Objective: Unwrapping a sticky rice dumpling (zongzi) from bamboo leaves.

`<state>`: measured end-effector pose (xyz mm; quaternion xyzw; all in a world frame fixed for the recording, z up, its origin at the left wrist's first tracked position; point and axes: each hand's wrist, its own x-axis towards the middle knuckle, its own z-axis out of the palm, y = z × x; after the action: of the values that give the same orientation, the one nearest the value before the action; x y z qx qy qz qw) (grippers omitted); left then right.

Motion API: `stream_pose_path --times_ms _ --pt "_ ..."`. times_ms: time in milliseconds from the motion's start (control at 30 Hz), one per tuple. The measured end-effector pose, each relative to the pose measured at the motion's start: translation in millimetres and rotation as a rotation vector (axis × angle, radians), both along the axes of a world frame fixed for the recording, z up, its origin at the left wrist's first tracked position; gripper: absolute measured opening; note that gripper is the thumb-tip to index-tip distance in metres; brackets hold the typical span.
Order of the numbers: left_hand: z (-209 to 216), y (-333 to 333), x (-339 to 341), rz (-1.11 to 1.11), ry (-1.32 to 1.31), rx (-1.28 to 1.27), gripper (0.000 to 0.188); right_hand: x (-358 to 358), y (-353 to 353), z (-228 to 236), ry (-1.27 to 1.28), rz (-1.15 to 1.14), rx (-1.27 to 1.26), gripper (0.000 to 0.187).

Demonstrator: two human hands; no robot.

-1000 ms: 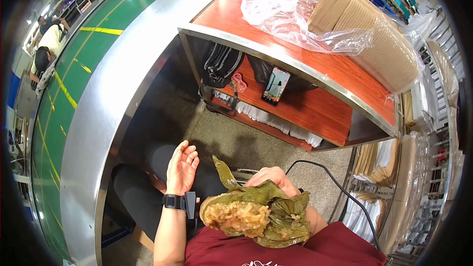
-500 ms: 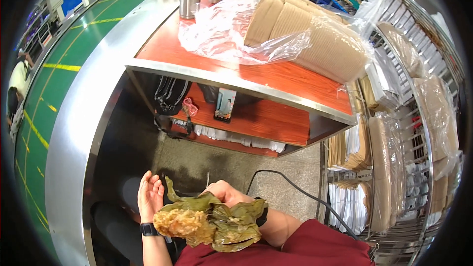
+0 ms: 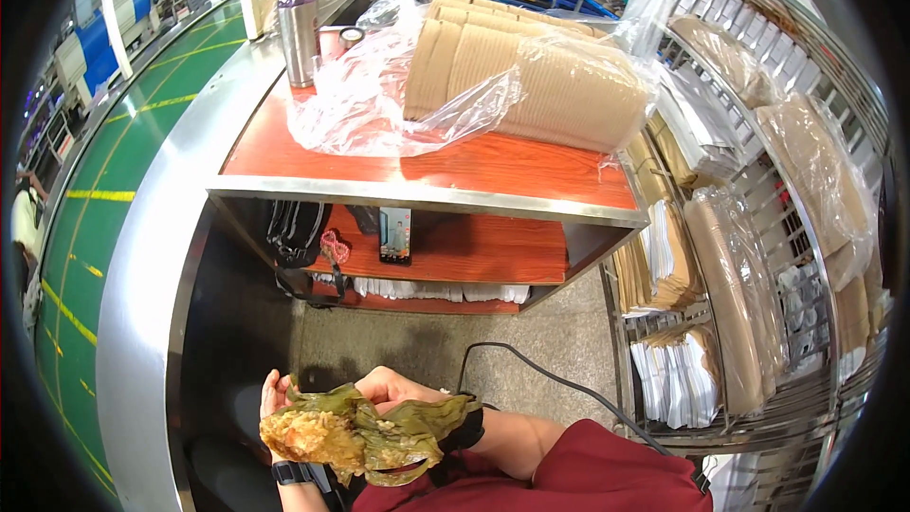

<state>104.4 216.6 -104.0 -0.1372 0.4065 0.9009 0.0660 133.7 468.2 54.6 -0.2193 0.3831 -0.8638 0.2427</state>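
While a second ago the left hand (image 3: 276,394) hung spread and free, it now cups the leaf-wrapped rice dumpling (image 3: 365,429) at the frame's bottom centre, the right hand (image 3: 398,387) gripping its top; both hands now work it.

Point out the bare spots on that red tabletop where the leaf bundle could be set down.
Bare: the red tabletop's front strip, between the plastic sheeting and the metal edge. Crowded: the back, filled by stacked brown paper containers and the steel flask. Both hands hold the leaf bundle.
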Motion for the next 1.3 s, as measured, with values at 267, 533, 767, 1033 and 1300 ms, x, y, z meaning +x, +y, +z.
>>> stream_pose_path --times_ms 267,533,767,1033,1300 --pt "-8.9 -8.2 -3.0 -0.102 -0.003 0.02 0.036 -1.1 -5.7 -14.7 0.035 0.036 -0.19 0.046" --pt "39.2 15.4 10.4 -0.186 0.066 -0.072 0.045 -4.8 -15.3 -42.1 0.0 0.091 -0.187 0.071" --pt "5.5 -3.5 2.6 -0.259 0.099 -0.192 0.052 -1.8 -14.1 -47.0 0.125 -0.035 -0.288 0.085" --pt "21.8 20.3 -9.7 -0.25 0.081 -0.146 0.051 -7.8 -14.4 -34.0 0.117 0.178 -0.393 0.068" --pt "23.3 9.2 1.3 -0.153 -0.01 -0.098 0.051 17.3 -22.6 -20.3 0.054 -0.176 -0.32 0.082"
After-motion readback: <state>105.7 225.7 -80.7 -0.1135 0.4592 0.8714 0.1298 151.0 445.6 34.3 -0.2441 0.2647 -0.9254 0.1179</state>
